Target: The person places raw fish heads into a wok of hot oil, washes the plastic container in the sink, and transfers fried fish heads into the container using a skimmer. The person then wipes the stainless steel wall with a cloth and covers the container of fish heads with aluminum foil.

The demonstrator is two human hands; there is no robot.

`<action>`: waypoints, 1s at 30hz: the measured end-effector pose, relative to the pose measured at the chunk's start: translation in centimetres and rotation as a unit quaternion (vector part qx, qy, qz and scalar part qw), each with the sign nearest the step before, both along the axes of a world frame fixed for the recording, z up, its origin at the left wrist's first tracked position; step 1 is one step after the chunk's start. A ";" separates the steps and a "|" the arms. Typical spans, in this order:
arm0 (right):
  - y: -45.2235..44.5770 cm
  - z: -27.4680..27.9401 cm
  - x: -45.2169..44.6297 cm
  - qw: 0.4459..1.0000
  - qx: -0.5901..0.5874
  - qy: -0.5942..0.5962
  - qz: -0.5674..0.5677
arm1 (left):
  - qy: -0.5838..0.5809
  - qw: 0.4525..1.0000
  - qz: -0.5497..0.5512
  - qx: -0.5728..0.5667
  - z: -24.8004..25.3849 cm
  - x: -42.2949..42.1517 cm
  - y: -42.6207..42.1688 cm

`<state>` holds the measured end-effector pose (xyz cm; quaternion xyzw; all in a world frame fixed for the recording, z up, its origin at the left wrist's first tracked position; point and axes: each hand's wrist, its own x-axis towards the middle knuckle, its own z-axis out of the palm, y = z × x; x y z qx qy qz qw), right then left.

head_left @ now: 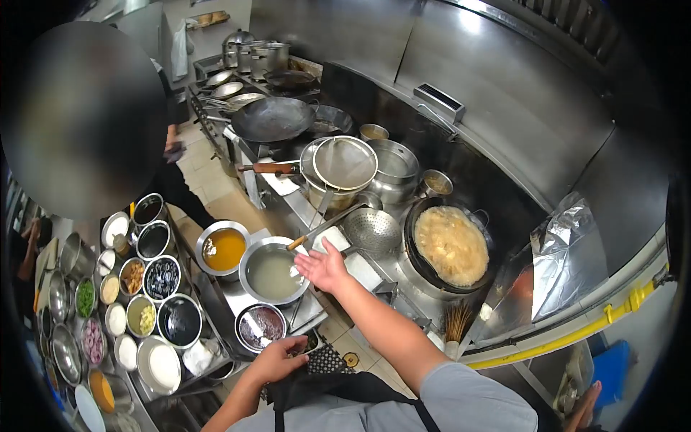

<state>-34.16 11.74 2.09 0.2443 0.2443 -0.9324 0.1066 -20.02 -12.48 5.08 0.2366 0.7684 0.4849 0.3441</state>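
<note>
My right hand is stretched forward, palm up with its fingers spread and nothing in it. It hovers by the rim of a metal bowl of cloudy liquid, close to the wooden handle of a perforated skimmer. Lower down, my left hand has loosely bent fingers, apart and holding nothing. Just beyond it sits a bowl of dark red sauce. A bowl of amber liquid stands farther left. On the right, pale food bubbles in foaming oil in a wok.
A mesh strainer rests over a pot, with a large wok behind it. Several ingredient tins crowd the left counter. Foil and a bamboo brush are at right. Another person stands left; someone's hand shows lower right.
</note>
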 end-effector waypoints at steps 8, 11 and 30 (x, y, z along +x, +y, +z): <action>8.5 3.5 -3.8 0.976 0.201 0.056 -0.070 | -0.174 0.977 -0.059 0.109 -4.6 -6.6 3.6; 10.4 4.3 -0.8 0.965 0.246 0.044 -0.085 | -0.183 0.974 -0.092 0.100 -4.9 -7.6 5.0; 10.4 1.3 -2.0 0.889 0.455 0.005 0.047 | -0.164 0.978 -0.007 0.132 -4.4 -7.8 6.0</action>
